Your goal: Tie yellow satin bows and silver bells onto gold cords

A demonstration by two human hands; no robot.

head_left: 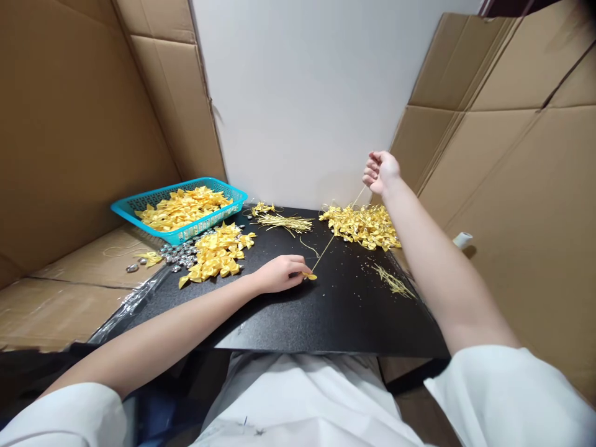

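Observation:
Low over the black tabletop, my left hand (282,274) pinches a small yellow ribbon bow (310,276) between thumb and fingers. A thin gold cord (325,253) runs taut from that bow up to the right. Its upper end is in my right hand (382,172), raised with curled fingers above the far right of the table. A loose loop of cord also stands up near the bow. Left of my left hand lies a heap of yellow bows (218,251), with silver bell-like pieces (179,256) beside it.
A turquoise basket (244,195) full of yellow bows stands at the back left. Bundled gold cords (286,223) lie at the back middle. Bows with cords (361,225) are piled at the back right, and cut cord pieces (395,282) lie nearer. Cardboard walls (493,149) flank the black table (335,329).

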